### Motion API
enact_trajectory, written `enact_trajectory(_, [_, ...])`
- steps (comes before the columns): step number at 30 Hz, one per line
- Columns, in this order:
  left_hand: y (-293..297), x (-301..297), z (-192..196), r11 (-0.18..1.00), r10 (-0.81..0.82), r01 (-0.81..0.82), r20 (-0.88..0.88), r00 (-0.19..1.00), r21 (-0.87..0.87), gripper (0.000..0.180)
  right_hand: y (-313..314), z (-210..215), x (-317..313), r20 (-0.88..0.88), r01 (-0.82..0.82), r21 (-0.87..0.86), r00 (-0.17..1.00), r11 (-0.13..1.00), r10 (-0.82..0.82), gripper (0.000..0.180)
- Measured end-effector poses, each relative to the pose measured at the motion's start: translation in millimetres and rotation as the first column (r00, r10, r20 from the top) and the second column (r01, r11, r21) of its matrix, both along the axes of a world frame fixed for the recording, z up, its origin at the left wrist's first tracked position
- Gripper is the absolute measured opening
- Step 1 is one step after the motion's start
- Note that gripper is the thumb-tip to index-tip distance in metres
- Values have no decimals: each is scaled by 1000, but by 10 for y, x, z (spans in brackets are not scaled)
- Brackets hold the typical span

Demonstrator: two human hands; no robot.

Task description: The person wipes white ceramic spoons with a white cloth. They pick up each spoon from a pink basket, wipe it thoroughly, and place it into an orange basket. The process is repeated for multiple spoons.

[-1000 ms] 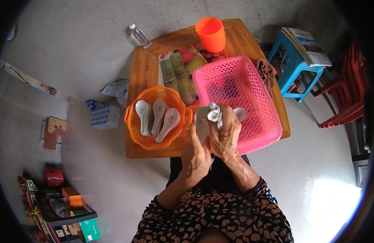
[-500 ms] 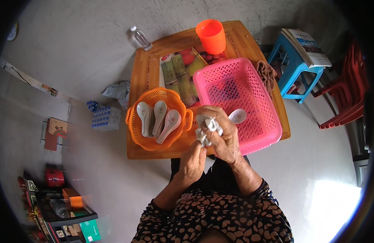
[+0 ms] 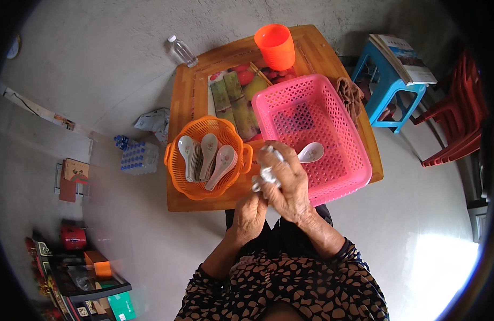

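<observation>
Comparing with a second ago, your hands have shifted left — right hand (image 3: 284, 182) fingers gripping spoons (image 3: 265, 172), left hand (image 3: 249, 214) closed beneath, near orange basket (image 3: 206, 155).

There is one view only, from a camera worn on the person's head, looking almost straight down from well above. The person's patterned sleeves enter from the lower edge and the hands (image 3: 273, 187) meet close to the middle of the picture, over the near edge of the wooden counter (image 3: 190, 101). The counter fills the upper centre, its far end toward the top. The fisheye lens bends straight edges near the rim and takes in wide floor on both sides: a blue stool (image 3: 389, 101) at right, what seems a low shelf (image 3: 78, 283) at lower left, blurred by the lens.
</observation>
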State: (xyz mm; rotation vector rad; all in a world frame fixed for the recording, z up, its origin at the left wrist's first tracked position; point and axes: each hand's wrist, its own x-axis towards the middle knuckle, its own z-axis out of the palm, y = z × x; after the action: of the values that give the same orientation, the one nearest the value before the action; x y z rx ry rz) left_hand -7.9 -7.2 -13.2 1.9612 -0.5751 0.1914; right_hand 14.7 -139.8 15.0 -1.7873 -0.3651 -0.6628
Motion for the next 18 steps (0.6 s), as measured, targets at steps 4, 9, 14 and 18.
enact_trajectory(4, [68,5,-5,996,-68,71,42,997,-62,17,17,37,-13,127,57,-203,991,977,-32,39])
enact_trajectory(9, [38,-72,149,1000,-25,25,-156,987,-1,22,-2,-16,38,4,-138,168,990,976,139,31])
enact_trajectory(14, [-13,-112,252,990,-87,45,-328,941,-133,27,-11,48,81,-217,-92,616,935,782,280,30])
enact_trajectory(18, [-53,-110,217,955,-145,38,-353,925,-294,29,0,-46,86,-350,0,808,804,590,480,39])
